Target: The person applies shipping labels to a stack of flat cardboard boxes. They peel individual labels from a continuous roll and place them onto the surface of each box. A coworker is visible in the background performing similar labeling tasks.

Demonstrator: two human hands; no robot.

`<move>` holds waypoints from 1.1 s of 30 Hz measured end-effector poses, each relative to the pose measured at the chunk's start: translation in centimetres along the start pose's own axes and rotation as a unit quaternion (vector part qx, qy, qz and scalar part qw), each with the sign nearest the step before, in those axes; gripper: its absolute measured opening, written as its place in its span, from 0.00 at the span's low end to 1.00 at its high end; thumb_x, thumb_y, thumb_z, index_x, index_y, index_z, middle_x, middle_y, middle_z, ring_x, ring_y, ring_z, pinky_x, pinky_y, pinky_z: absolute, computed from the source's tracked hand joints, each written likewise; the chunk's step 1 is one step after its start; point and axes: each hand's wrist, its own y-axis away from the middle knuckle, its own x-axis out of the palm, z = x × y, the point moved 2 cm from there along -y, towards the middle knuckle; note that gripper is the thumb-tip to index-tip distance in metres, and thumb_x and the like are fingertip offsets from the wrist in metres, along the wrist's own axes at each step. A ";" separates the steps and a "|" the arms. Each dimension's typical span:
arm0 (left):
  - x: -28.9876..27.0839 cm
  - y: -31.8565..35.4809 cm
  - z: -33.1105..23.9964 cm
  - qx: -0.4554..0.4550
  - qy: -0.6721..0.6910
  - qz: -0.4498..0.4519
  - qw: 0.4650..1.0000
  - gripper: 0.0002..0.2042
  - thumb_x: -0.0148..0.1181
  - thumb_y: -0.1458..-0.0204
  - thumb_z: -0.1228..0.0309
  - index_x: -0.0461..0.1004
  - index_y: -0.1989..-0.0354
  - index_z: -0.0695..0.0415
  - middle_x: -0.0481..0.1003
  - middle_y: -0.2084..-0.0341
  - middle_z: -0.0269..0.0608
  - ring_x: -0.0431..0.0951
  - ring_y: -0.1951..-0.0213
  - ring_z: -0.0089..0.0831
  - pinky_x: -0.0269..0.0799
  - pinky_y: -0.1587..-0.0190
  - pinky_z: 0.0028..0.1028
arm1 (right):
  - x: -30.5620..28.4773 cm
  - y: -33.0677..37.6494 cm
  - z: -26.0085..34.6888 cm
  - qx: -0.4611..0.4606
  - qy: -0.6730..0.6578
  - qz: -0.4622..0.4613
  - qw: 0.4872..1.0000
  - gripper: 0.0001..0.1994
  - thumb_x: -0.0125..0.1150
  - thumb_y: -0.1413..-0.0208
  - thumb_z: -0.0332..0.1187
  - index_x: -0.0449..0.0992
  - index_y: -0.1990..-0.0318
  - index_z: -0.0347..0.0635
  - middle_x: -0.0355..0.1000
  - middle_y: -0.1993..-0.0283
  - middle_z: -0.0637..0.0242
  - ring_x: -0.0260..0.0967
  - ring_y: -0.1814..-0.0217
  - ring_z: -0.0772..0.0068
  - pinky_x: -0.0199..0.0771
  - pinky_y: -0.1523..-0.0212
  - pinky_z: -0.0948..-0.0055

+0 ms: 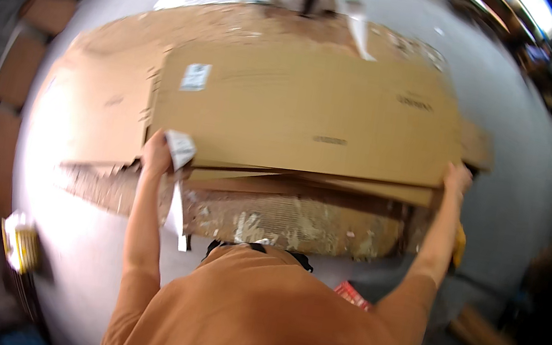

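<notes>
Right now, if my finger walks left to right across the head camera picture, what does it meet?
Yellow-and-white thing → left hand → white sticker on the cardboard → small red thing → right hand.

Flat cardboard carton bears white label at upper left, dark print at upper right, second printed line near lower edge; left cardboard sheet shows faint mark; all too blurred to read.

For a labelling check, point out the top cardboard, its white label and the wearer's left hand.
Top cardboard (pixel 298 113), head view: middle of its face.
White label (pixel 195 77), head view: its centre.
Left hand (pixel 156 153), head view: its back.
</notes>
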 end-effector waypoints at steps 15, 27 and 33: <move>4.5 10.8 -5.7 -0.170 0.522 0.273 0.790 0.17 0.42 0.36 0.61 0.69 0.48 0.60 0.76 0.58 0.37 0.77 0.60 0.26 0.76 0.58 0.27 | -16.5 0.8 -11.2 -0.084 -0.588 0.176 0.785 0.12 0.46 0.36 0.40 0.70 0.60 0.40 0.68 0.65 0.72 0.64 0.63 0.81 0.66 0.64 0.77; -14.7 6.0 0.3 -0.094 0.590 -0.118 0.793 0.09 0.51 0.43 0.75 0.75 0.60 0.65 0.78 0.68 0.46 0.80 0.68 0.31 0.79 0.65 0.31 | -9.9 15.0 9.8 -0.083 -0.732 0.296 0.608 0.21 0.54 0.44 0.28 0.63 0.42 0.37 0.68 0.46 0.63 0.66 0.46 0.69 0.69 0.50 0.70; -24.4 12.2 5.7 -0.061 0.381 -0.328 0.862 0.16 0.49 0.52 0.86 0.74 0.54 0.63 0.77 0.64 0.42 0.78 0.65 0.25 0.75 0.62 0.22 | -8.6 30.3 41.1 -0.066 -0.788 0.417 0.447 0.19 0.54 0.45 0.27 0.63 0.45 0.46 0.66 0.48 0.63 0.67 0.51 0.67 0.75 0.59 0.69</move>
